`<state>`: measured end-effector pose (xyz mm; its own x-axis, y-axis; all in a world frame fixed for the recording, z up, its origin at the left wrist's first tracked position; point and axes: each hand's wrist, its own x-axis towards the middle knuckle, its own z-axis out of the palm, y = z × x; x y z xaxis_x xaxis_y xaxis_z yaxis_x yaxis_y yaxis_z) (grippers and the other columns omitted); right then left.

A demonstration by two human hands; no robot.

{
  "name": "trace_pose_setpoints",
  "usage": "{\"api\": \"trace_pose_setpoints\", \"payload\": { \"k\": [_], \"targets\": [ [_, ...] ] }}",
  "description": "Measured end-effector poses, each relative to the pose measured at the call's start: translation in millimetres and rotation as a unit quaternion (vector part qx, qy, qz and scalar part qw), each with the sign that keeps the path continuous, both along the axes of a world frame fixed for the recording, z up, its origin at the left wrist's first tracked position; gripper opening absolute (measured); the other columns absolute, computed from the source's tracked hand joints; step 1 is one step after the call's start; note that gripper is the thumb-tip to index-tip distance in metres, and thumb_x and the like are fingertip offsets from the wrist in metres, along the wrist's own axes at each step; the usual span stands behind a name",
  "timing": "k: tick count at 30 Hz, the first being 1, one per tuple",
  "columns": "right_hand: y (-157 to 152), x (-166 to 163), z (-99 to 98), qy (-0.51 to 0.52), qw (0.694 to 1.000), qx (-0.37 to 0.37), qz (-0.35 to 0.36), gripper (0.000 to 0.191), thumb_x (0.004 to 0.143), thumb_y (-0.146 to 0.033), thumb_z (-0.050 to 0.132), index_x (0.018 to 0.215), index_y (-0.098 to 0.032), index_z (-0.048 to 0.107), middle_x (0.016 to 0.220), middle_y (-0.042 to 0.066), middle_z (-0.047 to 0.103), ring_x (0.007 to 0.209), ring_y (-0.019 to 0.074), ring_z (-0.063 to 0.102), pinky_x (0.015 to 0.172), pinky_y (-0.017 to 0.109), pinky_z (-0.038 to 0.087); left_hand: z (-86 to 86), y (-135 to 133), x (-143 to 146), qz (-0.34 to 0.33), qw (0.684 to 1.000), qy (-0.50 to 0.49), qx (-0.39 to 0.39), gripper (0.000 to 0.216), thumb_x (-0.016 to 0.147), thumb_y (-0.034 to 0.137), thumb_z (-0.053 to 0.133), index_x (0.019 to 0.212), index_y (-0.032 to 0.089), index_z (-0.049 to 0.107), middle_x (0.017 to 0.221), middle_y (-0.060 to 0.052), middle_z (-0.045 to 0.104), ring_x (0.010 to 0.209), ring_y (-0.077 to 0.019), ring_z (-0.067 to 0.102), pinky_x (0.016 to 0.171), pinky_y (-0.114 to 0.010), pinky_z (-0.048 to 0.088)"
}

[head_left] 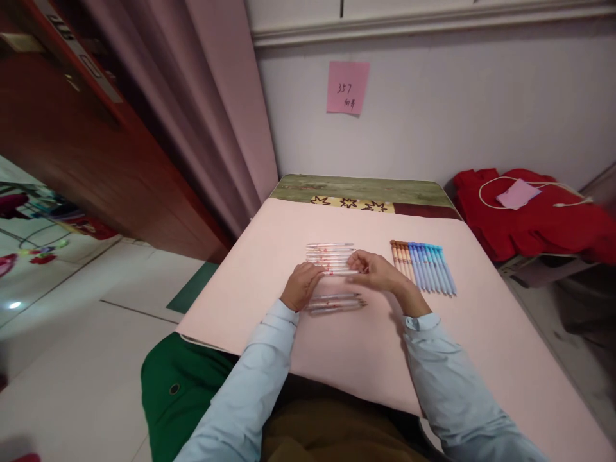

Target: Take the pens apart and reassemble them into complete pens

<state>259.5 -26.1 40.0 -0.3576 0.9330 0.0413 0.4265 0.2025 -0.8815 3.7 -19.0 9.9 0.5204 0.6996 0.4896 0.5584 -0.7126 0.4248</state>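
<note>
On the pink tabletop (366, 346) lies a row of clear pens (331, 253) just beyond my hands. My left hand (301, 286) and my right hand (376, 271) are both closed on the two ends of one clear pen (339, 273), held level just above the table. A few more clear pens (335, 302) lie side by side below it, close to my left wrist. To the right, a neat row of several orange and blue pens (423, 266) lies by my right hand.
A pink sticky note (347, 87) hangs on the wall ahead. Red cloth (534, 218) with a white cable and a pink slip sits at the right. A pink curtain (212, 109) and a wooden door (72, 141) stand at the left; a green bag (178, 385) is by my lap.
</note>
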Motion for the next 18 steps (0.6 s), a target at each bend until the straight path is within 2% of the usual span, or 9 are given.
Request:
{"api": "trace_pose_setpoints", "payload": {
  "k": [2, 4, 6, 8, 10, 12, 14, 16, 18],
  "targets": [
    [0.8, 1.1, -1.9, -0.038, 0.999, -0.022, 0.0, 0.035, 0.079, -0.052, 0.064, 0.08, -0.016, 0.064, 0.062, -0.001, 0.057, 0.055, 0.0114, 0.047, 0.054, 0.023, 0.035, 0.4, -0.2, -0.1, 0.001, 1.0, 0.002, -0.004, 0.03, 0.098, 0.032, 0.037, 0.105, 0.022, 0.065, 0.088, -0.007, 0.066, 0.087, -0.0194, 0.06, 0.081, -0.036, 0.046],
    [0.8, 1.9, -2.6, -0.055, 0.997, -0.052, 0.013, 0.044, 0.088, -0.053, 0.051, 0.068, -0.016, 0.063, 0.054, 0.0, 0.054, 0.05, 0.0107, 0.044, 0.052, 0.024, 0.034, 0.8, -0.3, -0.3, 0.0, 1.0, -0.001, -0.003, 0.029, 0.098, 0.032, 0.038, 0.104, 0.022, 0.065, 0.088, -0.007, 0.066, 0.087, -0.0192, 0.06, 0.08, -0.035, 0.046],
    [0.6, 2.4, -2.2, -0.037, 0.998, -0.044, 0.014, 0.039, 0.086, -0.051, 0.055, 0.071, -0.016, 0.063, 0.058, 0.0, 0.056, 0.052, 0.0105, 0.045, 0.053, 0.023, 0.035, 0.7, 0.0, -0.6, -0.001, 1.0, -0.009, 0.001, 0.028, 0.098, 0.031, 0.039, 0.103, 0.022, 0.065, 0.09, -0.007, 0.067, 0.088, -0.0191, 0.06, 0.08, -0.035, 0.046],
    [0.4, 3.0, -1.8, -0.016, 1.0, -0.006, -0.002, 0.032, 0.076, -0.047, 0.069, 0.085, -0.016, 0.064, 0.068, -0.001, 0.059, 0.059, 0.011, 0.049, 0.055, 0.022, 0.036, 0.3, 0.6, -0.7, 0.0, 1.0, -0.018, 0.003, 0.027, 0.098, 0.031, 0.04, 0.102, 0.023, 0.065, 0.092, -0.007, 0.068, 0.089, -0.0191, 0.061, 0.08, -0.035, 0.046],
    [0.6, 3.7, -2.2, -0.015, 1.0, 0.007, -0.01, 0.037, 0.072, -0.045, 0.073, 0.093, -0.017, 0.063, 0.072, -0.001, 0.06, 0.062, 0.0114, 0.05, 0.056, 0.022, 0.037, -0.1, 1.1, -0.4, 0.0, 1.0, -0.022, -0.002, 0.027, 0.098, 0.032, 0.04, 0.102, 0.022, 0.064, 0.092, -0.007, 0.068, 0.089, -0.0191, 0.061, 0.081, -0.035, 0.046],
    [0.9, 4.3, -3.7, -0.029, 0.999, -0.025, 0.005, 0.032, 0.079, -0.048, 0.065, 0.086, -0.017, 0.063, 0.068, -0.001, 0.06, 0.059, 0.0113, 0.05, 0.054, 0.022, 0.036, -0.1, 0.9, 0.0, -0.004, 1.0, -0.017, -0.01, 0.028, 0.098, 0.033, 0.039, 0.102, 0.021, 0.064, 0.092, -0.007, 0.068, 0.088, -0.019, 0.061, 0.081, -0.035, 0.046],
    [1.0, 4.7, -5.5, -0.04, 0.996, -0.07, 0.03, 0.037, 0.086, -0.05, 0.054, 0.073, -0.016, 0.062, 0.061, 0.0, 0.059, 0.054, 0.0111, 0.049, 0.052, 0.022, 0.035, 0.6, -0.1, 0.5, -0.006, 1.0, 0.0, -0.017, 0.028, 0.098, 0.033, 0.039, 0.098, 0.021, 0.065, 0.089, -0.006, 0.068, 0.086, -0.0188, 0.06, 0.08, -0.035, 0.044],
    [0.9, 4.8, -6.5, -0.043, 0.995, -0.081, 0.037, 0.037, 0.085, -0.049, 0.055, 0.07, -0.016, 0.061, 0.06, 0.001, 0.059, 0.053, 0.0111, 0.05, 0.051, 0.022, 0.035, 1.7, -2.0, 0.7, 0.004, 1.0, 0.024, -0.016, 0.026, 0.097, 0.032, 0.042, 0.093, 0.021, 0.065, 0.085, -0.005, 0.068, 0.084, -0.0187, 0.059, 0.078, -0.035, 0.042],
    [0.7, 4.6, -6.1, -0.048, 0.997, -0.05, 0.019, 0.031, 0.08, -0.047, 0.062, 0.075, -0.017, 0.064, 0.063, 0.0, 0.06, 0.055, 0.0114, 0.051, 0.052, 0.022, 0.035, 3.0, -3.9, 0.3, 0.028, 0.999, 0.043, -0.007, 0.024, 0.096, 0.033, 0.045, 0.091, 0.022, 0.066, 0.083, -0.004, 0.067, 0.083, -0.0191, 0.058, 0.078, -0.036, 0.04]
  ]
}}
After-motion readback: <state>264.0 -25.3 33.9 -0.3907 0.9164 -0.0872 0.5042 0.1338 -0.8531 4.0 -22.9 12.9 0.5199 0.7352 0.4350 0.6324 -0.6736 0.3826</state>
